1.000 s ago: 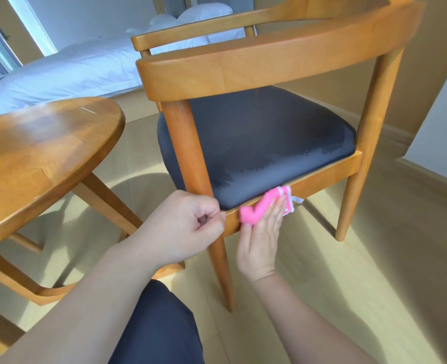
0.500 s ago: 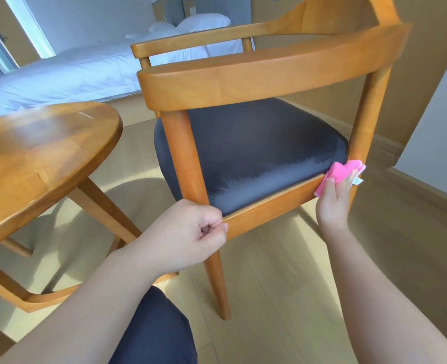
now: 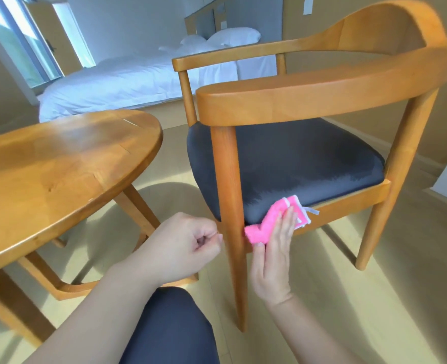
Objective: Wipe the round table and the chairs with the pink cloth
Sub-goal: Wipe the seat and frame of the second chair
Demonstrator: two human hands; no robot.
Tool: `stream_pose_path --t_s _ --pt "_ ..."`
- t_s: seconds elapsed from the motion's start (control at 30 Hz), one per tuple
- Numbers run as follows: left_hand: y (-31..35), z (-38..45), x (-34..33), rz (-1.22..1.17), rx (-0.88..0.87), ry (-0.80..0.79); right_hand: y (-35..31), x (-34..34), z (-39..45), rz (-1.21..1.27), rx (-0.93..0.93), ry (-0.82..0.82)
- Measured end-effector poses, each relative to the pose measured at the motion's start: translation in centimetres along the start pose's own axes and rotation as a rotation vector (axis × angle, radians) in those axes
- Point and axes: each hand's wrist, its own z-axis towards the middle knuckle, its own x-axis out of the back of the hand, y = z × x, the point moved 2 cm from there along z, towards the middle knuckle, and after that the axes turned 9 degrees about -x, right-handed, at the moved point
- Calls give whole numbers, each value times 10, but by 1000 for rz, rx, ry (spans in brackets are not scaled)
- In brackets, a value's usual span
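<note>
dark trouser fabric over a knee (image 3: 170, 327) is filling the near bottom edge, between the two forearms. just beyond it the left hand (image 3: 183, 248) is curling into a loose fist holding nothing, hanging just left of the chair's near front leg (image 3: 230, 232). the right hand (image 3: 275, 253) is pressing the pink cloth (image 3: 272, 219) flat against the wooden seat rail (image 3: 348, 203) with straight fingers, right beside that leg, the cloth lying folded under the fingertips at the near edge of the dark seat cushion (image 3: 296, 158). the chair (image 3: 322, 85) is standing upright on the pale floor (image 3: 401, 285). the round table (image 3: 54, 164) is sitting to the left. a white bed (image 3: 138, 82) is lying far behind both.
</note>
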Motion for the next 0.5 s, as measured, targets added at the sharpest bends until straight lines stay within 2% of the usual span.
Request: stream_pose_path --t_s 0.1,0.23,0.5 --pt "-5 0 7 -6 -6 39 -8 -10 -10 -112 206 -59" --pt "-13 3 17 33 -6 70 -11 -19 -5 -277 510 -18" --pt "-30 2 40 34 127 233 -27 -8 24 -479 827 -49"
